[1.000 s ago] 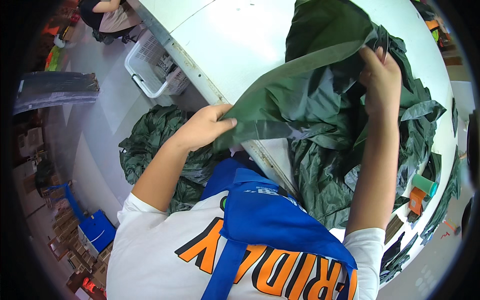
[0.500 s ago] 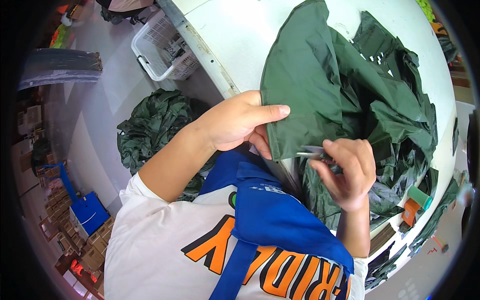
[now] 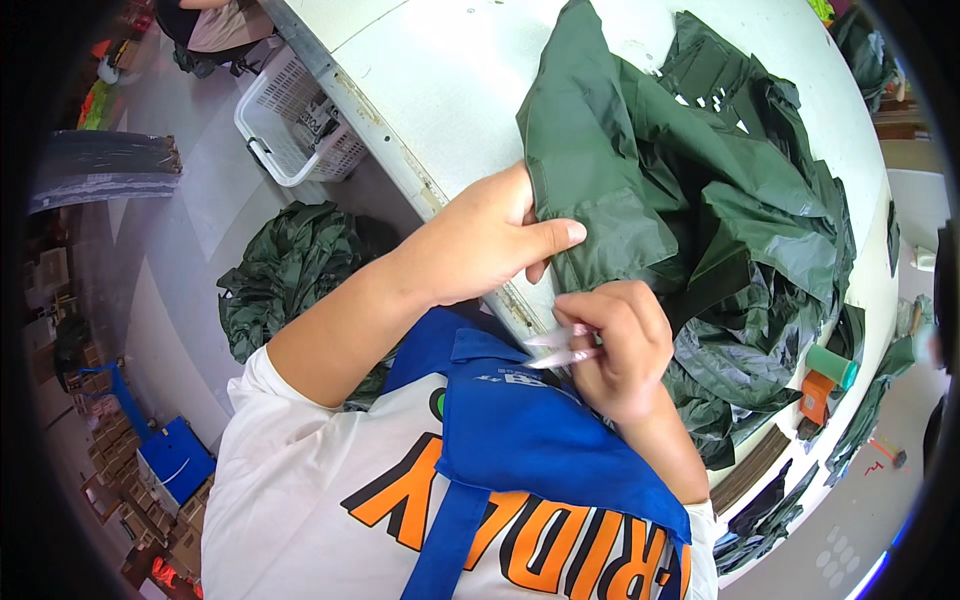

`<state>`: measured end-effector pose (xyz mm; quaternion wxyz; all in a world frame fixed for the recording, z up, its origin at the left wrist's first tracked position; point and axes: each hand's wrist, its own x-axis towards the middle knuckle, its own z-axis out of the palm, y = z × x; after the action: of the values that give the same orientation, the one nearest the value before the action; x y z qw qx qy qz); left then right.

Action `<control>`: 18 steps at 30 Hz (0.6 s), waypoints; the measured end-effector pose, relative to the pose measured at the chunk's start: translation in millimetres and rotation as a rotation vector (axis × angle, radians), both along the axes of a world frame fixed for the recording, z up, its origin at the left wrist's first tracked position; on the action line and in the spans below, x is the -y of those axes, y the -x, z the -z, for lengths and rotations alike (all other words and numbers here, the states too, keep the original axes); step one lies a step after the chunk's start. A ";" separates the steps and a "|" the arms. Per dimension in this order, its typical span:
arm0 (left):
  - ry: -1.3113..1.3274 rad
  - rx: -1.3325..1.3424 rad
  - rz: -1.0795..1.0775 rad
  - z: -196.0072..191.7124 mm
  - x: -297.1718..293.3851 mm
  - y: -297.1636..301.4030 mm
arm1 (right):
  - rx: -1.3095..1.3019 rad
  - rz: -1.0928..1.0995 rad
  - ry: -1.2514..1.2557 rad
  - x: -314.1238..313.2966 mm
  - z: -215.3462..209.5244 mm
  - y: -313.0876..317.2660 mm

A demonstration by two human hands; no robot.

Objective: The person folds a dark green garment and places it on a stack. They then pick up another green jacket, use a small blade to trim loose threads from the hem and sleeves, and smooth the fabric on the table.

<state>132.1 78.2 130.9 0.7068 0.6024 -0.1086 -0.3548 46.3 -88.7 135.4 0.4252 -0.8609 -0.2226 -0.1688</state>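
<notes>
Dark green fabric (image 3: 625, 225) with a sewn edge spreads over the table, its near corner pinched in my left hand (image 3: 490, 235). The thumb lies on top of the cloth and the fingers curl beneath it. My right hand (image 3: 625, 345) is closed around small thread snips (image 3: 562, 349), whose two slim metal blades stand apart and point left. The snips are a little below the cloth's near corner, over my blue apron (image 3: 560, 430); their handles are mostly covered by my fingers.
A white table (image 3: 440, 90) bears the cloth. On the floor to the left are a white plastic basket (image 3: 262, 150) and a heap of green fabric (image 3: 290, 270). Far left stands a blue box (image 3: 178, 458). A green thread spool (image 3: 832, 367) lies at the table's right side.
My right hand with the snips has moved left and toward my body, away from the cloth's edge. The cloth's corner has been folded and lifted slightly by my left hand.
</notes>
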 end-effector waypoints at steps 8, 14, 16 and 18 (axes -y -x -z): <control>0.074 -0.075 0.000 -10.6 -2.6 1.9 | -0.434 -0.109 -0.332 21.8 -11.6 19.4; -0.030 -0.043 0.072 -24.1 -6.3 -2.7 | -0.054 0.180 0.132 40.4 -20.3 15.6; -0.043 -0.013 0.068 -23.8 -4.7 -1.5 | 0.020 0.156 0.205 40.1 -20.7 11.2; -0.072 -0.005 0.072 -24.6 -4.0 -1.6 | -0.010 0.152 0.190 35.7 -22.1 9.1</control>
<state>133.7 82.2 155.5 0.6718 0.6222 -0.1153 -0.3851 37.2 -124.4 157.4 0.3287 -0.9126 -0.1696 -0.1744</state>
